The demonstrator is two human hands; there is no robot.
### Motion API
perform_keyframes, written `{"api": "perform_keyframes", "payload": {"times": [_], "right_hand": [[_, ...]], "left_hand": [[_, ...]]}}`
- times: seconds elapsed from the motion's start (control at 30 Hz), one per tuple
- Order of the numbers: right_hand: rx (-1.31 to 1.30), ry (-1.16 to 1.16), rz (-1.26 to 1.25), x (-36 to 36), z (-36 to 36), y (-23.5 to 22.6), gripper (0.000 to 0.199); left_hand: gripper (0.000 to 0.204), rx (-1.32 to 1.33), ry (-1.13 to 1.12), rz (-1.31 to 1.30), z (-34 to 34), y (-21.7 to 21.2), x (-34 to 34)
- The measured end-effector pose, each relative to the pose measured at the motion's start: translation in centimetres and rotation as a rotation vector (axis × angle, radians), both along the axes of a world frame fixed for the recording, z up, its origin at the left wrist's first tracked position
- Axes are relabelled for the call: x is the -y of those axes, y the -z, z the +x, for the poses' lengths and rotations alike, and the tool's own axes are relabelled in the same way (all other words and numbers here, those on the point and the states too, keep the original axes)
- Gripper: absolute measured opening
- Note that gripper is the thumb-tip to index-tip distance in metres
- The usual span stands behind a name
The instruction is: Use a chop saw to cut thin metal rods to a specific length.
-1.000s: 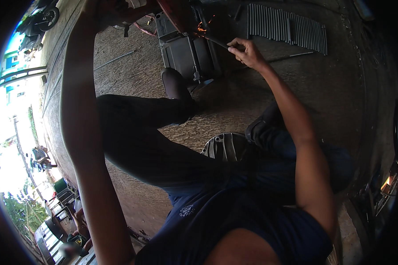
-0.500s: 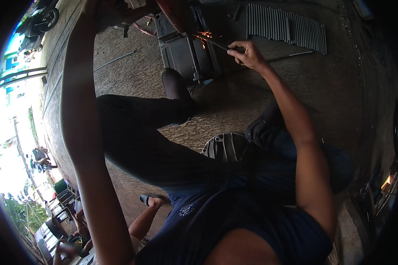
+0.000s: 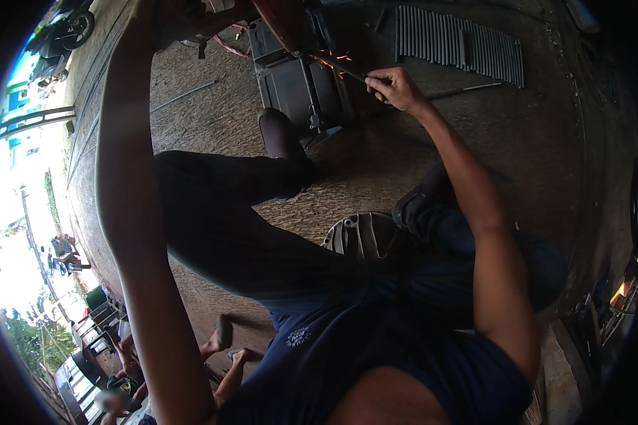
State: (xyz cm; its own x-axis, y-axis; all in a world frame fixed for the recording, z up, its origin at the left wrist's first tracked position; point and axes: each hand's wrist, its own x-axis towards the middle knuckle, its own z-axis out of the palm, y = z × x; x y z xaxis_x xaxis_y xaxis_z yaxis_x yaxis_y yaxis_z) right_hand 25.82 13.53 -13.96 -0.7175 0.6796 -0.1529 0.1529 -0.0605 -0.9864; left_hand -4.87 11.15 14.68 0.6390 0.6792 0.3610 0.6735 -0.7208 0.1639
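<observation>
A cut-off saw with a reddish guard (image 3: 280,25) and a grey base (image 3: 264,53) stands on the floor ahead of me. My left hand (image 3: 183,20), dark and partly cut off by the top edge, is closed around the saw's handle. Between the thumb and fingers of my right hand (image 3: 395,88) is a thin dark metal rod (image 3: 351,70), its far end at the saw. Orange sparks (image 3: 327,60) fly where the rod meets it. The cutting disc itself is hidden in shadow.
A row of several cut metal rods (image 3: 432,39) lies to the far right. A long thin bar (image 3: 184,97) rests on the floor at left. My shoe (image 3: 276,131) is close to the saw base. A round ribbed metal piece (image 3: 361,235) lies between my legs. Another person (image 3: 124,386) is at lower left.
The sparks have changed shape and spread slightly right. My right hand and the rod have barely shifted. At lower left, the other person's legs and feet have moved.
</observation>
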Motion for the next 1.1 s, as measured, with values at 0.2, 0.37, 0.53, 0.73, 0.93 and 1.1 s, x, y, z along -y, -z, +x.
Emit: {"api": "perform_keyframes", "payload": {"times": [0.2,0.37,0.53,0.73,0.93,1.1], "right_hand": [[-0.080,0.027,0.001,0.4,-0.4,-0.6,0.018],[-0.041,0.034,0.036,0.1,-0.4,-0.6,0.016],[0.015,0.106,0.208,-0.1,-1.3,0.5,0.015],[0.022,0.204,0.511,0.2,-2.3,1.4,0.011],[0.023,0.277,0.685,0.9,-2.5,1.1,0.015],[0.010,0.250,0.665,1.3,-2.2,0.4,0.021]], "left_hand": [[0.048,-0.121,-0.050,-0.016,-0.4,-0.2,-0.1],[0.053,-0.060,-0.254,-0.064,0.0,-0.3,1.0],[0.053,-0.084,-0.189,0.004,0.2,-0.5,1.0],[0.051,-0.119,-0.114,0.047,0.1,-0.3,0.4],[0.049,-0.164,-0.134,0.022,0.3,-0.8,0.8],[0.049,-0.056,-0.444,-0.227,0.2,-0.7,1.2]]}}
